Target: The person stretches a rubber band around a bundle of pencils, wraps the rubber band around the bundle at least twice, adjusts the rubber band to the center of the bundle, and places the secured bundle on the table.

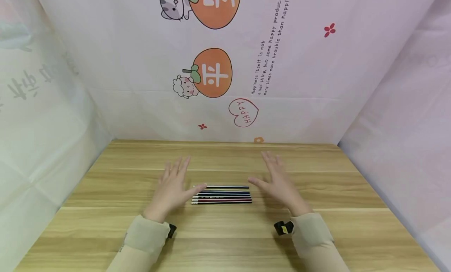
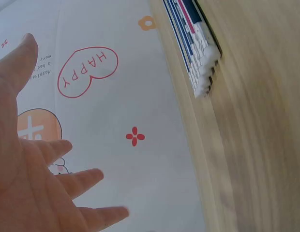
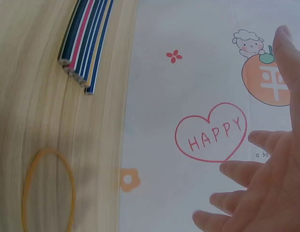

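Note:
Several striped pencils (image 1: 225,197) lie side by side on the wooden table, running left to right. Their white eraser ends (image 2: 204,65) point left, and their flat, unsharpened ends (image 3: 75,72) point right. My left hand (image 1: 171,191) hovers beside the eraser ends with fingers spread, its thumb overlapping them in the head view. On the other side, my right hand (image 1: 280,188) is held with spread fingers, its thumb towards the flat ends. Both palms hold nothing. A yellow-orange rubber band (image 3: 48,151) lies on the table in the right wrist view; the right hand hides it in the head view.
A white printed cloth (image 1: 299,92) hangs behind the table's back edge. More white cloth stands along the left side (image 1: 53,127) and the right side (image 1: 405,127). The wooden tabletop (image 1: 225,240) extends in front of the pencils.

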Action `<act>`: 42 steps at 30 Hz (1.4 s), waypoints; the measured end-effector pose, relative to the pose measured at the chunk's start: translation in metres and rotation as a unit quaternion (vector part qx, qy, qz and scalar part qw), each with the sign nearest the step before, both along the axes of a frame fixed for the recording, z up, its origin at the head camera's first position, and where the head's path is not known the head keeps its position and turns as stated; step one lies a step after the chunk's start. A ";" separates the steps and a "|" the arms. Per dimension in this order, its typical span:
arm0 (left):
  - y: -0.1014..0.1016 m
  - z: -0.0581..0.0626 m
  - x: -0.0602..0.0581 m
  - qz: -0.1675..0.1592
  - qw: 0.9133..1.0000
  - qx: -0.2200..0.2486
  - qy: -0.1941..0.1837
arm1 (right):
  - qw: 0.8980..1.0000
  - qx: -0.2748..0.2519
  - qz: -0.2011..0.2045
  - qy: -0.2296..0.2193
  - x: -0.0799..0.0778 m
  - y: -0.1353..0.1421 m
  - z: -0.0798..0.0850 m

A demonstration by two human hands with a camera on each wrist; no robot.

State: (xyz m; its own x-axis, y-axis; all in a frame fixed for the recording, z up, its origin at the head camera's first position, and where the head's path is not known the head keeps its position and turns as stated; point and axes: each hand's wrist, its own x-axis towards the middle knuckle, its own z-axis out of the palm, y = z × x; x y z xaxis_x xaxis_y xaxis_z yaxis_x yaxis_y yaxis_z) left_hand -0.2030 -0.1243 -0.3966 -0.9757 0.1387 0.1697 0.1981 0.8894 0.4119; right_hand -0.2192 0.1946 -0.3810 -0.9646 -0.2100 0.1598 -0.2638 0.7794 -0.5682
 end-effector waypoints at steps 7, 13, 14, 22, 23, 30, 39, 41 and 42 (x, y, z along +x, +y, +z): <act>0.003 -0.004 -0.001 -0.023 0.999 0.041 -0.026 | 0.998 -0.050 0.017 -0.041 0.001 -0.004 -0.002; 0.004 -0.008 -0.003 -0.030 0.996 0.065 -0.054 | 0.990 -0.098 0.032 -0.094 0.000 -0.009 -0.009; 0.004 -0.009 -0.003 -0.032 0.996 0.068 -0.058 | 0.988 -0.107 0.036 -0.102 0.000 -0.010 -0.010; 0.004 -0.015 -0.003 -0.034 0.990 0.090 -0.103 | 0.983 -0.143 0.039 -0.112 -0.005 -0.014 -0.023; 0.004 -0.016 -0.003 -0.035 0.989 0.095 -0.107 | 0.982 -0.148 0.036 -0.115 -0.006 -0.014 -0.024; 0.006 -0.021 -0.004 -0.035 0.988 0.098 -0.118 | 0.977 -0.155 0.031 -0.142 -0.007 -0.013 -0.033; 0.012 -0.025 -0.005 -0.042 0.987 0.101 -0.118 | 0.979 -0.137 0.029 -0.148 -0.008 -0.012 -0.043; 0.012 -0.025 -0.005 -0.042 0.987 0.100 -0.117 | 0.978 -0.140 0.026 -0.150 -0.009 -0.013 -0.046; 0.012 -0.025 -0.005 -0.042 0.987 0.099 -0.117 | 0.978 -0.142 0.028 -0.152 -0.009 -0.013 -0.047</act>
State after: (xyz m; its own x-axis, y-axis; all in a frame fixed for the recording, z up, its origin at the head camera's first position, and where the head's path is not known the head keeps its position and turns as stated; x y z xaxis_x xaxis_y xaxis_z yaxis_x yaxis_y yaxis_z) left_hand -0.2076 -0.1125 -0.4220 -0.9780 0.2069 -0.0269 0.1460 0.7710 0.6199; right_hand -0.2286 0.1813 -0.4279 -0.9651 -0.2517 -0.0724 -0.0866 0.5676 -0.8187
